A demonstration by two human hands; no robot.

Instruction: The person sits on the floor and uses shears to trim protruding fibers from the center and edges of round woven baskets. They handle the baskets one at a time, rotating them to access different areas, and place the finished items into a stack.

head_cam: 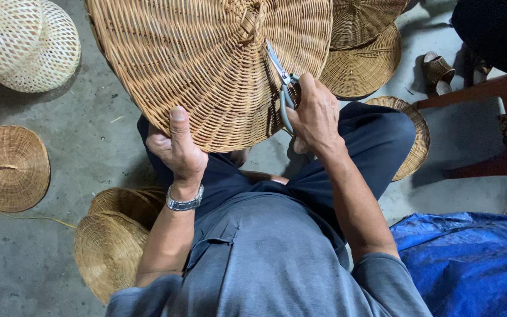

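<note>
A large woven rattan basket (206,58) is held upside down over my lap, its rounded side toward me. My left hand (177,147) grips its near rim, thumb pressed flat on the weave; a metal watch sits on that wrist. My right hand (315,114) is closed on a pair of small grey-handled snips (283,88). Their blades point up and left against the weave, close to a small woven loop on the basket.
Woven lids and baskets lie around on the concrete floor: two pale ones (22,41) top left, one (8,167) left, a stack (112,238) by my left knee, more (362,56) top right. A blue tarp (470,264) lies bottom right; a wooden stool (482,94) and sandals (438,70) at right.
</note>
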